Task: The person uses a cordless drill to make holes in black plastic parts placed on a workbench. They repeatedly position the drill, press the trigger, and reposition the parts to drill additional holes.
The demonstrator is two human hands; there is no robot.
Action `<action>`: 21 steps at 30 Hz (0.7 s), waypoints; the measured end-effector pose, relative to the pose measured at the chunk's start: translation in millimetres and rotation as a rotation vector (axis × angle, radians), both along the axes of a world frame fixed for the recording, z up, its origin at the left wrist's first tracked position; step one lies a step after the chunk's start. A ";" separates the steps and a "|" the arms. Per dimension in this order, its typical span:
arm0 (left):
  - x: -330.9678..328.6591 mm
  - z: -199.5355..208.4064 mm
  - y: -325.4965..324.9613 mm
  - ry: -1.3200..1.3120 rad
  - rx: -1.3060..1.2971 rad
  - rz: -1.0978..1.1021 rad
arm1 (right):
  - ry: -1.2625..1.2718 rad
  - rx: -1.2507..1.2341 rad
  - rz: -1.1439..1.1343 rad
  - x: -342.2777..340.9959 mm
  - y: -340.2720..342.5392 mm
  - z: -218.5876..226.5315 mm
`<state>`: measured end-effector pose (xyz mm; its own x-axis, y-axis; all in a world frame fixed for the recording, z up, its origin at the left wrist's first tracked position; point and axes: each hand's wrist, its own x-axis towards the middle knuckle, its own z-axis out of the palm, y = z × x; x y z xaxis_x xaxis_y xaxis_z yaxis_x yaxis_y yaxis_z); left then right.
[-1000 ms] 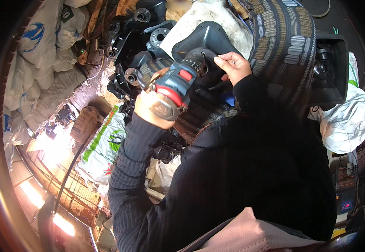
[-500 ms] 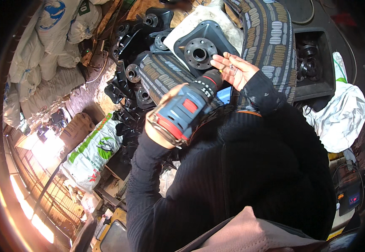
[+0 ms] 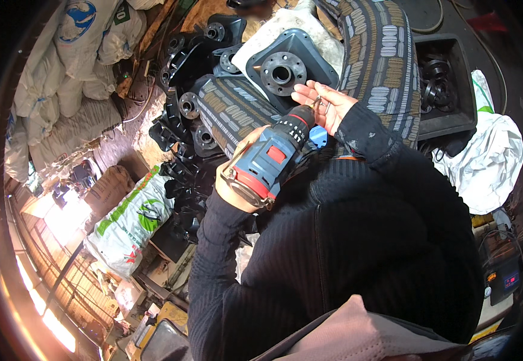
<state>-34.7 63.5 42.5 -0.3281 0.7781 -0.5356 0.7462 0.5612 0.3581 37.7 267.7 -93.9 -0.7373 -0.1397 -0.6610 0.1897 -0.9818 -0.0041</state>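
My left hand (image 3: 237, 174) is closed round a blue-and-red cordless drill (image 3: 267, 159), whose black chuck points up and right. Just past the chuck is my right hand (image 3: 328, 105), palm up, its thumb bent over the fingers. A small metal piece (image 3: 317, 103) shows between thumb and fingers, by the drill's tip; its exact kind is too small to tell. Beyond the fingertips lies a black square part with a round drilled flange (image 3: 282, 73), resting on a white sack (image 3: 261, 41) across my lap. A blue object (image 3: 318, 137) peeks out below the right hand.
Several similar black flanged parts (image 3: 205, 137) are heaped to the left. At the right stands a black bin (image 3: 463, 123) holding dark round pieces, with a crumpled white bag (image 3: 484, 162) beside it. White sacks (image 3: 75, 66) are stacked at the far left; patterned fabric (image 3: 388, 60) covers my legs.
The right thumb has bent in over the fingers, and the hand has shifted slightly left. The drill has moved a little right and down, its tip now closer to the fingers.
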 end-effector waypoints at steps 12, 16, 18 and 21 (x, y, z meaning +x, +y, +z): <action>5.6 24.7 19.4 -0.046 0.166 0.312 | -0.017 -0.032 0.104 1.4 -6.8 -20.9; 4.8 -6.4 12.2 -0.352 0.287 0.811 | -0.057 0.175 0.122 13.4 -10.2 -43.4; -13.6 2.7 15.3 -0.088 0.066 0.329 | -0.154 0.301 0.139 7.7 -17.1 -54.5; -27.3 0.6 20.4 -0.031 -0.052 0.201 | -0.295 0.487 0.244 -10.6 -20.6 -48.1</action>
<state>-62.0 83.9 43.1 -0.4564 0.6697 -0.5858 0.6066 0.7159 0.3458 27.1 247.1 -141.9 -0.4987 0.0876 -0.8623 0.4698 -0.8088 -0.3539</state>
